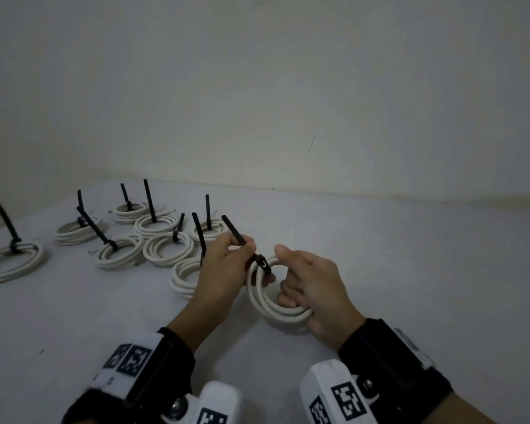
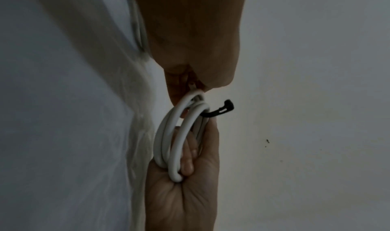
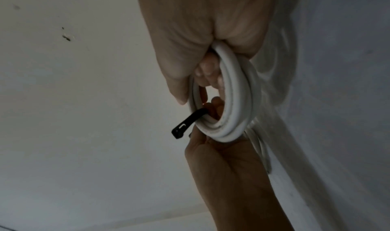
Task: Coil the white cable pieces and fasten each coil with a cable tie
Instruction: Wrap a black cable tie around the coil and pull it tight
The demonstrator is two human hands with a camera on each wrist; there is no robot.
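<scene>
My right hand [image 1: 297,270] grips a white cable coil [image 1: 273,306] of a few loops and holds it above the table. A black cable tie [image 1: 262,262] is looped around the coil's far side, its head by the top of the coil. My left hand [image 1: 245,244] pinches the tie's strap, whose tail sticks up and back to the left. In the left wrist view the coil [image 2: 175,134] sits in the right hand's curled fingers, with the tie head [image 2: 221,110] jutting out to the right. The right wrist view shows the coil [image 3: 236,101] and the tie [image 3: 183,124] too.
Several tied coils [image 1: 169,249] lie on the white table [image 1: 410,270] to the left and behind my hands, each with a black tie tail standing up. One coil [image 1: 184,276] lies just behind my left wrist. A pale wall rises behind the table.
</scene>
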